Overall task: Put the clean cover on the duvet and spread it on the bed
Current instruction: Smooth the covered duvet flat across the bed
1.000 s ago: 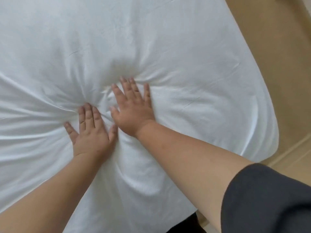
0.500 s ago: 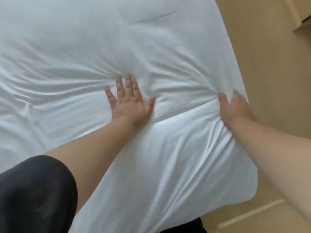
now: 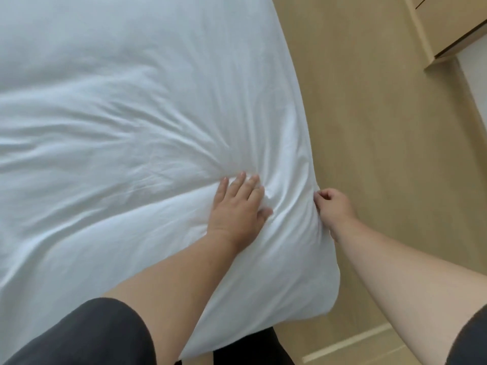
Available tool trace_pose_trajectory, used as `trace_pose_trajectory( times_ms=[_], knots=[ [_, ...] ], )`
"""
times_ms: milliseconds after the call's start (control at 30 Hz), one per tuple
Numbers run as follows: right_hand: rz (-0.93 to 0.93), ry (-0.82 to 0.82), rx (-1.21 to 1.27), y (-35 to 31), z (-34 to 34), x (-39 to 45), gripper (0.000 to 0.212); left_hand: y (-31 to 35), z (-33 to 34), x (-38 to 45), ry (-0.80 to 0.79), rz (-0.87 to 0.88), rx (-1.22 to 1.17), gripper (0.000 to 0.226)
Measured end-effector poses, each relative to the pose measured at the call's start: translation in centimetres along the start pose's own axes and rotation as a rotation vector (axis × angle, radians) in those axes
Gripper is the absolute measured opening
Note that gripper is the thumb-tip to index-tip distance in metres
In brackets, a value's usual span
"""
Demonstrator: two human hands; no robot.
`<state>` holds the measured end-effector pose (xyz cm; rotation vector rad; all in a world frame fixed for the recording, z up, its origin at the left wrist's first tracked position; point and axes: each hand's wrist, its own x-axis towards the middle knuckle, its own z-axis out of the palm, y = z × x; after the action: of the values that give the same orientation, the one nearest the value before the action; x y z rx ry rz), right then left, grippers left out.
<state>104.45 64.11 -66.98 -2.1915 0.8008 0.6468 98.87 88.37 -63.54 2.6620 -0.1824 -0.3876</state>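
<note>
Head view. The covered duvet (image 3: 126, 106), white and lightly creased, lies spread across the bed and fills most of the frame; its right edge hangs beside the pale wood floor (image 3: 369, 127), and its near corner droops rounded at the lower right. The left hand (image 3: 238, 206) lies flat on the duvet near that edge, fingers straight and slightly fanned, pressing down; creases radiate from under its fingertips toward the upper left. The right hand (image 3: 333, 208) is just off the side of the bed, its fingers curled and its thumb closed against them, pinching the cover's edge seam. The two hands are near each other but apart, with a ridge of gathered fabric between them. A light wood cabinet (image 3: 453, 25) stands in the upper right corner, well apart from the bed. Dark sleeves show at the bottom of the frame on both arms.

Judgement. The work appears to be at the smoothing stage, with the cover already on. The risks from here:

- If the right hand pulls outward while the left palm pins the cloth, the cover may slide over the filling inside, leaving an empty flap at the edge.
- A strong tug could drag the whole duvet toward the floor side, so it hangs unevenly.
- If the pinch holds only the cover, the filling may bunch under the left hand.
- The radiating creases may set in if the palm lifts before the tension is released.
</note>
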Motion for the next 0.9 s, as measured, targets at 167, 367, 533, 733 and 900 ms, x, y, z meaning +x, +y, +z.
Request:
trace_pose_trajectory(
  times_ms=[167, 367, 533, 733, 900],
  knots=[
    [0.011, 0.273, 0.093, 0.0, -0.5, -0.2, 0.023, 1.4, 0.2, 0.3, 0.238, -0.059, -0.037, 0.014],
    [-0.03, 0.405, 0.008, 1.5, -4.7, 1.6, 0.021, 5.4, -0.6, 1.2, 0.44, 0.017, -0.192, 0.008],
    [-0.004, 0.348, -0.158, 4.2, -5.6, 3.2, 0.02, 7.2, 1.4, 2.7, 0.189, -0.02, -0.104, 0.008],
    [0.095, 0.254, -0.266, 1.3, -1.9, 2.3, 0.023, 4.8, 2.3, -1.9, 0.074, 0.129, -0.053, 0.037],
    [-0.494, 0.486, -0.052, -6.4, 2.3, -5.2, 0.039, -1.7, -1.5, -10.5, 0.257, 0.007, -0.008, 0.045]
  ],
)
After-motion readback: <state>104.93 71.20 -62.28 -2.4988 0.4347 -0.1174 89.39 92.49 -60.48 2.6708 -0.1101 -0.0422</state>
